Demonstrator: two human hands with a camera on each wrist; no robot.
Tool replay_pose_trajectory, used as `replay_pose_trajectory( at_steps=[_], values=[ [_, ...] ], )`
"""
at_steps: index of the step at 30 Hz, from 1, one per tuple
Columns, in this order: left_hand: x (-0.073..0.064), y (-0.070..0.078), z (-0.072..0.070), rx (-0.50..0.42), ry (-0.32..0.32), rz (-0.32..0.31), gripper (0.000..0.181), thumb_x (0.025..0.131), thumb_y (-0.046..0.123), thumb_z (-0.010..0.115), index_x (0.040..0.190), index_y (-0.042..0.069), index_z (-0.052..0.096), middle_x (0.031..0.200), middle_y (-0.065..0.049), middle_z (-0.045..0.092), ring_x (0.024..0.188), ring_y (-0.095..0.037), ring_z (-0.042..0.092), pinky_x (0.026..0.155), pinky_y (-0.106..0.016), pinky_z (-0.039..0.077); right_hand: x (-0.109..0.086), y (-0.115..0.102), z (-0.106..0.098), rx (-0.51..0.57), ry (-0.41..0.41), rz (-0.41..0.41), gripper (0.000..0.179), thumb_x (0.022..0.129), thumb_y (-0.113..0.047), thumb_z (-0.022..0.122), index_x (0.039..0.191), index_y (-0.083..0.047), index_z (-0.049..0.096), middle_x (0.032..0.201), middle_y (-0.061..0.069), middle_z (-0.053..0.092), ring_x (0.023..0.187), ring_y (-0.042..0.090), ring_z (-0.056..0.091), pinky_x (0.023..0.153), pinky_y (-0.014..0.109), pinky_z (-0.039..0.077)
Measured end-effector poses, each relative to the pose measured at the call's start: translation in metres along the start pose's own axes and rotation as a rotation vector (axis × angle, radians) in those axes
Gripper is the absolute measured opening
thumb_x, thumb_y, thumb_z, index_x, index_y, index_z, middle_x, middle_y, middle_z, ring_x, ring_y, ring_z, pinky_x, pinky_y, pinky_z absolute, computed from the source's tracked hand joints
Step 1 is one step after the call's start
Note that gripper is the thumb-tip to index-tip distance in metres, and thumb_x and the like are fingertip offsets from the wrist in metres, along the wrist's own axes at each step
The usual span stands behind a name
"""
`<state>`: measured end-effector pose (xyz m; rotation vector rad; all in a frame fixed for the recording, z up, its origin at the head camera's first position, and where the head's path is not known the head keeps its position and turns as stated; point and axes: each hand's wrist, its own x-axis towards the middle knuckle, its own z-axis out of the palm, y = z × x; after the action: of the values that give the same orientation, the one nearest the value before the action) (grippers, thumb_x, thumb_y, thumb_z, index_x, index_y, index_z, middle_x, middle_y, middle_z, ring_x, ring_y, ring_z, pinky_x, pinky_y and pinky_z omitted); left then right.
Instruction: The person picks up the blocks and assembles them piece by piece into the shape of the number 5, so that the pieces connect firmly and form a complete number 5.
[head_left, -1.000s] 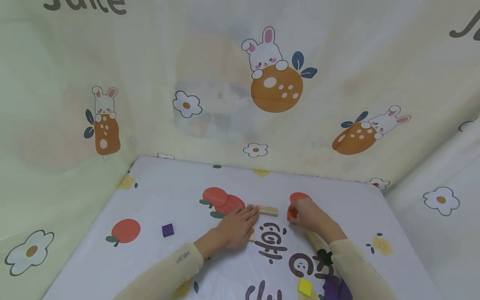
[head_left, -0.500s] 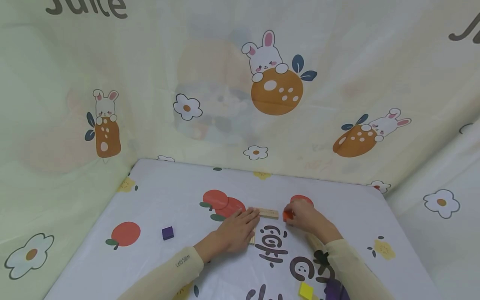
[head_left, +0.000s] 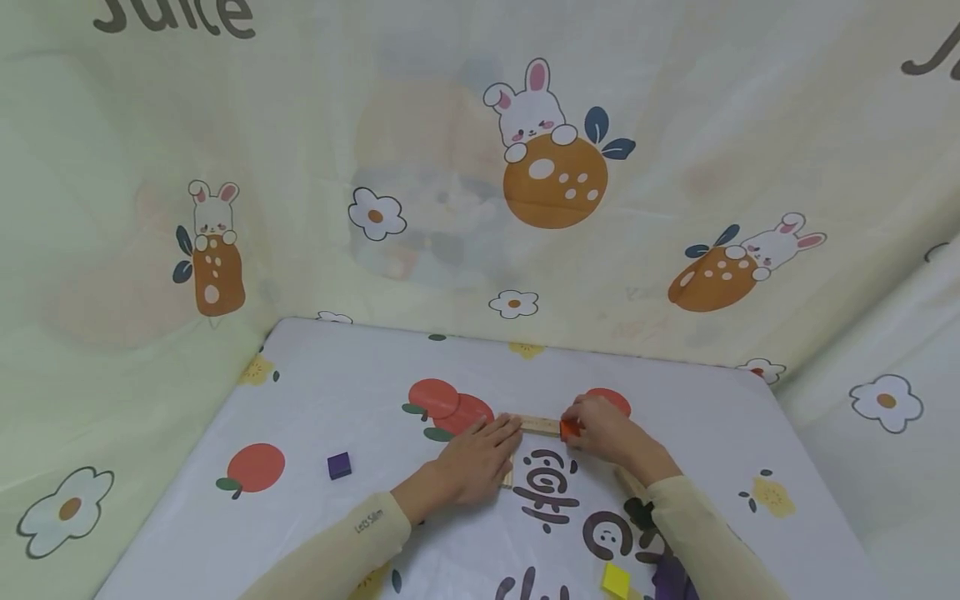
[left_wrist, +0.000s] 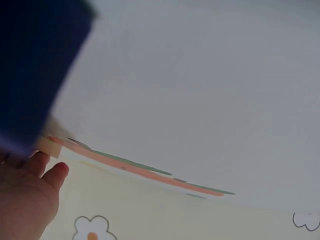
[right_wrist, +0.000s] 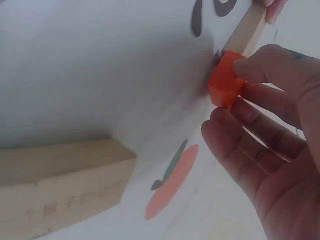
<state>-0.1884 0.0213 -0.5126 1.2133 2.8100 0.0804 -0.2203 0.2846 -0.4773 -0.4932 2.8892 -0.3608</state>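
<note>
In the head view my left hand (head_left: 476, 462) rests on a wooden block (head_left: 540, 426) with its fingers extended. A second wooden block (head_left: 507, 477) shows beside that hand, mostly covered by it. My right hand (head_left: 609, 431) pinches an orange cube (head_left: 570, 428) at the right end of the first block. Up close in the right wrist view, thumb and fingers hold the orange cube (right_wrist: 226, 82) against the end of the wooden block (right_wrist: 247, 32). The left wrist view shows my left hand (left_wrist: 27, 197) by a wooden block end (left_wrist: 49, 147).
Another wooden block (right_wrist: 65, 185) lies near the right wrist, partly under the forearm in the head view. A purple cube (head_left: 339, 465) sits at left, a yellow block (head_left: 616, 581) and purple pieces (head_left: 671, 579) at the front right. A blurred dark blue shape (left_wrist: 35, 65) blocks part of the left wrist view.
My right hand has slid left with the orange cube, closing the gap to the wooden block's right end. The left hand stays in place on the blocks.
</note>
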Motion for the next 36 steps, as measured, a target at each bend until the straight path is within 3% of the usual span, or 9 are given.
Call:
replay_pose_trajectory(
  at_steps=[11, 21, 28, 31, 36],
  values=[
    [0.0, 0.0, 0.002, -0.003, -0.007, 0.011, 0.059, 0.112, 0.036, 0.042, 0.167, 0.015, 0.035, 0.177, 0.0, 0.028, 0.166, -0.021, 0.024, 0.135, -0.045, 0.027, 0.0, -0.003, 0.005, 0.031, -0.023, 0.057, 0.033, 0.088, -0.012, 0.086, 0.119, -0.002, 0.079, 0.099, 0.004, 0.07, 0.086, 0.017, 0.057, 0.083, 0.034, 0.058],
    [0.002, -0.002, 0.005, 0.013, -0.007, -0.002, 0.059, 0.113, 0.038, 0.04, 0.168, 0.017, 0.033, 0.178, 0.002, 0.026, 0.167, -0.019, 0.022, 0.136, -0.044, 0.025, 0.002, -0.003, 0.006, 0.049, 0.007, 0.061, 0.034, 0.088, -0.011, 0.086, 0.12, -0.002, 0.078, 0.1, 0.005, 0.072, 0.087, 0.017, 0.059, 0.083, 0.035, 0.062],
    [0.0, 0.001, 0.005, -0.015, -0.028, 0.004, 0.06, 0.112, 0.038, 0.042, 0.167, 0.016, 0.033, 0.178, 0.0, 0.026, 0.167, -0.021, 0.022, 0.135, -0.045, 0.025, -0.009, -0.001, 0.007, 0.106, 0.014, 0.072, 0.045, 0.088, -0.013, 0.087, 0.129, -0.001, 0.073, 0.109, 0.008, 0.075, 0.089, 0.018, 0.065, 0.084, 0.036, 0.064],
    [0.001, 0.001, 0.004, -0.019, -0.037, 0.004, 0.06, 0.113, 0.038, 0.042, 0.168, 0.016, 0.032, 0.178, 0.0, 0.025, 0.167, -0.021, 0.021, 0.136, -0.046, 0.024, -0.015, 0.0, -0.001, 0.15, 0.031, 0.044, 0.044, 0.089, -0.012, 0.084, 0.129, 0.002, 0.071, 0.111, 0.012, 0.076, 0.093, 0.023, 0.07, 0.084, 0.041, 0.064],
    [0.001, 0.0, 0.0, -0.014, -0.036, -0.005, 0.06, 0.113, 0.038, 0.041, 0.168, 0.016, 0.031, 0.178, 0.001, 0.024, 0.167, -0.021, 0.02, 0.136, -0.045, 0.023, -0.021, 0.01, -0.015, 0.106, 0.087, -0.013, 0.035, 0.093, -0.01, 0.08, 0.124, 0.004, 0.072, 0.115, 0.018, 0.075, 0.1, 0.032, 0.075, 0.09, 0.049, 0.064]
  ],
)
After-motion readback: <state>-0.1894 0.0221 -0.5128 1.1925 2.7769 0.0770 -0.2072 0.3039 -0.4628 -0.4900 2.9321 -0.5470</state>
